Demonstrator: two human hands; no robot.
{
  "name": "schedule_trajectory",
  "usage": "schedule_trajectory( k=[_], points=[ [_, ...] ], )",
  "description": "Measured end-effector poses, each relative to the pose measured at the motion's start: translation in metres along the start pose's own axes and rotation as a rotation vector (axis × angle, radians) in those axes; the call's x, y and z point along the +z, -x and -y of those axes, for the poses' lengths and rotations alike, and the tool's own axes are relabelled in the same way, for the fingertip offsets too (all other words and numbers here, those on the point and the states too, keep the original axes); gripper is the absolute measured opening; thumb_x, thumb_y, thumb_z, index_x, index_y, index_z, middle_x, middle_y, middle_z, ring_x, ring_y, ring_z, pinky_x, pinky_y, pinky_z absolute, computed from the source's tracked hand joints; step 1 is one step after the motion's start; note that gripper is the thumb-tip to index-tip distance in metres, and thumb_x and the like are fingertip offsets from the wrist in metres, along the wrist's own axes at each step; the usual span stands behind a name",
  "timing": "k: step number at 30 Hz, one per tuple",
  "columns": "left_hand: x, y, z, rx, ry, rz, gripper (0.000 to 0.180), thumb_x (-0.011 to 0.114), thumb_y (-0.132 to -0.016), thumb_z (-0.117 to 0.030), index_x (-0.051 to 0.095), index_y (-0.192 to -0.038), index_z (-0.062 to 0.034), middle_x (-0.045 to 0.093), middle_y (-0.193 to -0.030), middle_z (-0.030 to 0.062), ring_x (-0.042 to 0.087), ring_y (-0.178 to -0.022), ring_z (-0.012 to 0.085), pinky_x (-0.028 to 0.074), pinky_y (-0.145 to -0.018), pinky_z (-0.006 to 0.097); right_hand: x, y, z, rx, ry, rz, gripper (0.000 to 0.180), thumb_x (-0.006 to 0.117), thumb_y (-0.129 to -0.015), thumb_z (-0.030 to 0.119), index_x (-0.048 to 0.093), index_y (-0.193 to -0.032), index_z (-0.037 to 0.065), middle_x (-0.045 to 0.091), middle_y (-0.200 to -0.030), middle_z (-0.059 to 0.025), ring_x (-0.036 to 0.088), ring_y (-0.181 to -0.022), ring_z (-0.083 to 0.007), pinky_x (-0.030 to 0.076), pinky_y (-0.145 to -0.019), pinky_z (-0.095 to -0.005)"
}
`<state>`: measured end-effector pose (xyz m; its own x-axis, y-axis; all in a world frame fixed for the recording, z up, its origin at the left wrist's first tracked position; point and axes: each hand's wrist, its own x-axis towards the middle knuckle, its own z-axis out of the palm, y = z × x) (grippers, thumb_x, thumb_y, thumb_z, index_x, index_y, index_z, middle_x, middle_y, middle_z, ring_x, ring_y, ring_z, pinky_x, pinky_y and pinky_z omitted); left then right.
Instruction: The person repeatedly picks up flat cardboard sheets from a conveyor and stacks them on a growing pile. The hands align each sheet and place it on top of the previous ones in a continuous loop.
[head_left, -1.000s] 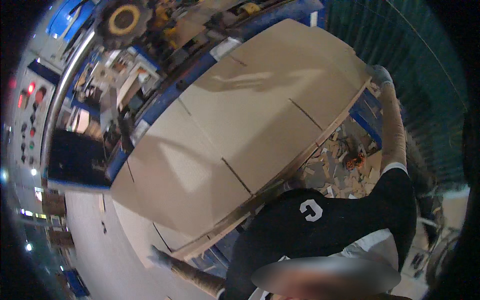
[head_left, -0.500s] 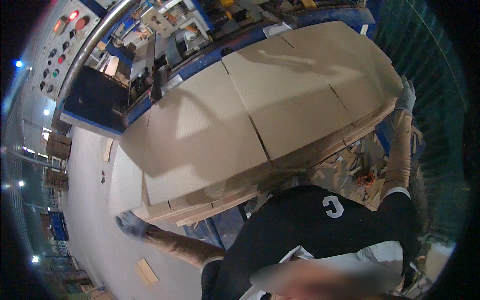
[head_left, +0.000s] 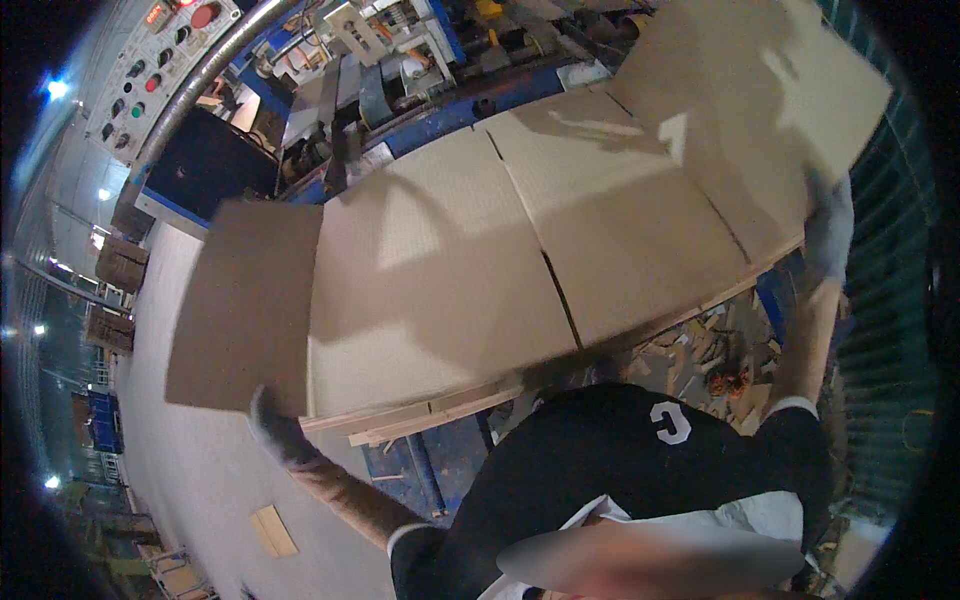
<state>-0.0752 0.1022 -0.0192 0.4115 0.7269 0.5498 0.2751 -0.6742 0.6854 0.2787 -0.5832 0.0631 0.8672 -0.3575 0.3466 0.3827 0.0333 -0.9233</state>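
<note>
Holding: left hand in a grey glove has its grip closed on the near-left underside of the cardboard stack; right hand, gloved too, clamps the far-right edge.
Stack position: raised chest-high, arms spread wide, loose flaps hanging off both ends.
Handling guess: probably light-ish but floppy and slidey, so outer edges look like the sane hold.
Behind: blue machine, control panel.

Blue machine, grey control panel

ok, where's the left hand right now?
Head view, lower left: the gloved left hand grips the near-left corner of the cardboard stack, above the grey floor and a small cardboard scrap.
</note>
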Motion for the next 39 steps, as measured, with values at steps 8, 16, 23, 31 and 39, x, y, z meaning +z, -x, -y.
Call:
schedule_trajectory(
  k=[8, 16, 23, 31, 39],
  points=[
    [0.07, 0.114, -0.131, 0.047, 0.121, 0.449, 0.044, 0.051, -0.08, 0.005, 0.056, -0.123, -0.0016, 0.052, -0.131, 0.0214, 0.051, -0.12, 0.0348, 0.036, -0.106, 0.041, 0.021, 0.124, -0.016, -0.735, 0.961, 1.189, 0.036, 0.064, -0.077, 0.011, 0.062, -0.112, 0.012, 0.059, -0.122, -0.0093, 0.051, -0.12, -0.0329, 0.038, -0.103, -0.0443],
    [0.115, 0.093, -0.169, 0.679, -0.428, 0.807, 0.05, 0.053, -0.081, -0.006, 0.049, -0.131, -0.0113, 0.047, -0.137, 0.0183, 0.044, -0.126, 0.04, 0.031, -0.106, 0.054, 0.043, 0.103, -0.055, -0.807, 0.909, 1.307, 0.041, 0.065, -0.077, 0.03, 0.061, -0.115, 0.014, 0.054, -0.131, -0.0087, 0.047, -0.124, -0.0322, 0.031, -0.108, -0.0499],
    [0.165, 0.051, -0.144, 0.713, -0.314, 0.623, 0.071, 0.071, -0.07, -0.017, 0.046, -0.136, -0.011, 0.045, -0.137, 0.0201, 0.044, -0.124, 0.0411, 0.03, -0.106, 0.054, 0.104, 0.043, -0.092, -0.863, 0.974, 1.258, 0.066, 0.06, -0.078, 0.056, 0.056, -0.123, 0.008, 0.048, -0.136, -0.014, 0.041, -0.127, -0.0348, 0.028, -0.11, -0.0466],
    [0.245, -0.037, -0.113, 0.741, -0.17, 0.451, 0.064, 0.069, -0.075, -0.014, 0.047, -0.134, -0.0073, 0.049, -0.132, 0.0209, 0.048, -0.118, 0.0407, 0.038, -0.102, 0.045, 0.19, -0.003, -0.128, -0.994, 0.884, 1.147, 0.071, 0.059, -0.077, 0.062, 0.056, -0.122, 0.007, 0.057, -0.122, -0.0158, 0.05, -0.115, -0.0369, 0.04, -0.097, -0.0469],
    [0.318, -0.083, -0.15, 0.382, -0.335, 0.362, 0.064, 0.066, -0.079, -0.022, 0.041, -0.132, 0.0035, 0.048, -0.132, 0.0243, 0.047, -0.118, 0.0403, 0.037, -0.103, 0.045, 0.253, -0.024, -0.156, -1.004, 1.365, 0.51, 0.05, 0.059, -0.083, 0.044, 0.056, -0.122, 0.013, 0.053, -0.125, -0.0129, 0.05, -0.114, -0.0362, 0.039, -0.098, -0.0493]
  ],
)
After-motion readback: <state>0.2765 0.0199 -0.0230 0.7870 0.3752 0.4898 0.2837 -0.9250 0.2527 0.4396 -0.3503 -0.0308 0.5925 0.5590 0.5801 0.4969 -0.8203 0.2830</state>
